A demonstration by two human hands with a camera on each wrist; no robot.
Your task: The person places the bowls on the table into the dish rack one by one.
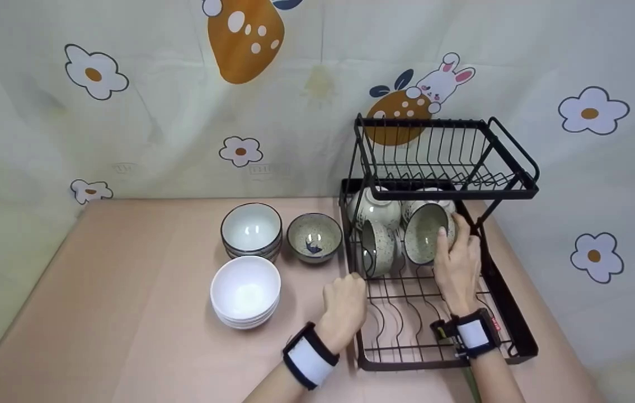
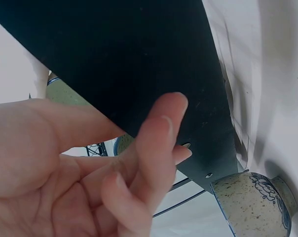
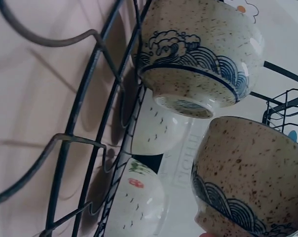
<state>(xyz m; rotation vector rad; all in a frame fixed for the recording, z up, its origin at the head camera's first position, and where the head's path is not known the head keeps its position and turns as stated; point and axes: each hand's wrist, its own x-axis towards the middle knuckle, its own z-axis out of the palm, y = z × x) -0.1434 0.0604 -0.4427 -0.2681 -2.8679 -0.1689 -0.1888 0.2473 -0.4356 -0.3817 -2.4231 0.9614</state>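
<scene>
A black two-tier dish rack [image 1: 520,346] stands at the table's right. My right hand [image 1: 457,263] grips a speckled bowl with blue wave trim [image 1: 424,234] [image 3: 247,182], held on edge in the lower tier. Beside it stands another speckled bowl [image 1: 377,246] [image 3: 198,59] among the rack wires [image 3: 90,133]. Two pale patterned bowls [image 1: 376,210] [image 3: 139,197] lean behind them. My left hand [image 1: 345,305] [image 2: 114,182] sits at the rack's left edge, fingers loosely curled, a fingertip touching the black side panel [image 2: 139,59]; it holds nothing.
Left of the rack on the pink table sit a single speckled bowl [image 1: 314,238] [image 2: 252,202], a stack of dark-rimmed bowls [image 1: 251,229] and a stack of plain white bowls [image 1: 245,291]. The rack's upper tier [image 1: 446,193] overhangs the lower bowls. A patterned cloth hangs behind.
</scene>
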